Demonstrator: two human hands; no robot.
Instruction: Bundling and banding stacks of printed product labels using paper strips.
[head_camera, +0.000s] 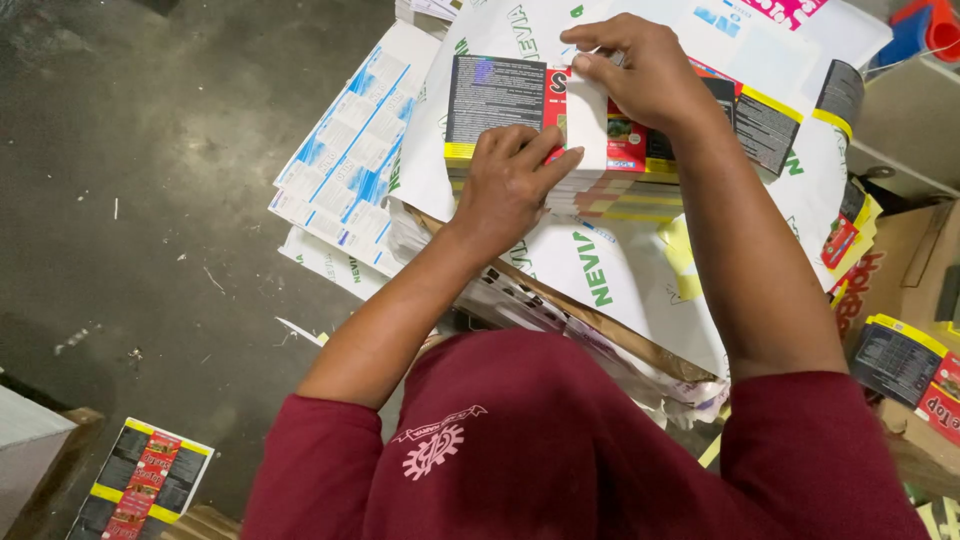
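- The right hand (648, 75) pinches the upper edge of a white paper strip (586, 125) between thumb and fingers, the strip running down across the top of a stack of flat printed carton blanks (560, 135).
- The left hand (510, 180) lies palm-down on the near side of the stack, fingers curled and the thumb pressing against the strip's lower end; it grips nothing outright, only pins.
- The stack, printed black, red and yellow, sits on large white printed sheets (600, 270) that cover a piled-up worktop, directly in front of the person's maroon sweatshirt (540, 450).
- Judged by its looks, each blank is light and thin, but together they form a dense, fairly stiff block; glossy faces may let layers slide, so squeezing from both long edges seems the safer hold.
- The strip appears flimsy and liable to tear, best held near its ends.
- Blue-and-white printed sheets (345, 165) fan out to the left, over a dark concrete floor (150, 150).
- More blanks (145, 480) lie low left, and others (900, 365) at right.
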